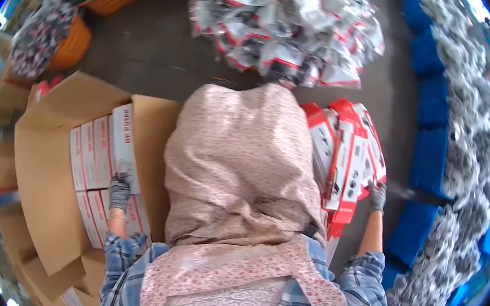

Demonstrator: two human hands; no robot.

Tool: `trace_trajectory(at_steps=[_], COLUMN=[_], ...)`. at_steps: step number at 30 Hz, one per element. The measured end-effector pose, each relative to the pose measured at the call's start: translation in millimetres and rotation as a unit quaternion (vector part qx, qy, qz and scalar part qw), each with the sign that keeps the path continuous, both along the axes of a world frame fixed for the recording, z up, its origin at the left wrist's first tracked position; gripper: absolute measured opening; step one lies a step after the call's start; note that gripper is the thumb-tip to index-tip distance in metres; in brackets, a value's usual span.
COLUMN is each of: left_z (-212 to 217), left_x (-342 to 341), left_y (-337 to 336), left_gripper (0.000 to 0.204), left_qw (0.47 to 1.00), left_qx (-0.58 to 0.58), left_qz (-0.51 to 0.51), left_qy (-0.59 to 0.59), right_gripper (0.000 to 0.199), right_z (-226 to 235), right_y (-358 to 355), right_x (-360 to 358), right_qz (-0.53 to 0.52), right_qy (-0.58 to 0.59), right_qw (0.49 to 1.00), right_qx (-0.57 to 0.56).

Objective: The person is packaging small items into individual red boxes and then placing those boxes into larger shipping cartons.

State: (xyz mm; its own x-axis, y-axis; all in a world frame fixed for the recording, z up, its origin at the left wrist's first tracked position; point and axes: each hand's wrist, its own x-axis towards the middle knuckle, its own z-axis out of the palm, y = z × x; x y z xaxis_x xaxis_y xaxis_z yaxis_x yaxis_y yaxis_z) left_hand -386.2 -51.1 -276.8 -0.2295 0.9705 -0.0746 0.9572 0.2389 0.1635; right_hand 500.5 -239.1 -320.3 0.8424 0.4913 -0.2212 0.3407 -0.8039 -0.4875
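Observation:
My left hand, in a grey glove, reaches into a large open cardboard carton on my left. Its fingers look stretched out and lie against the near end of a long white box with red print. That box lies beside other white boxes packed in rows. On my right, my gloved right hand has its fingers closed at the right edge of a pile of red-and-white flat cartons. The fingertips are partly hidden against a carton there.
A pink flowered apron covers my lap between carton and pile. Ahead lies a big heap of clear bags with red edges. Blue bins of grey bundles line the right. Orange baskets stand far left; more cardboard boxes stand near left.

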Motion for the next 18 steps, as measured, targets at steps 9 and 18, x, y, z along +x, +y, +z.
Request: trace_trajectory(at_steps=[9,18], left_z=[29.6,70.1], left_x=[28.2,29.7], left_y=[40.1,71.1], left_gripper=[0.034,0.037], left_qw=[0.942,0.996], left_qx=[-0.149,-0.013], left_qz=[0.182,0.030], left_qy=[-0.238,-0.087], right_gripper=[0.114,0.059], right_z=[36.4,-17.2], right_y=[24.6,-32.5], right_x=[-105.2,-27.7], right_qz=[0.039,-0.047], right_qy=[-0.028,0.102], right_qw=[0.974,0.994], right_qx=[-0.221,-0.015])
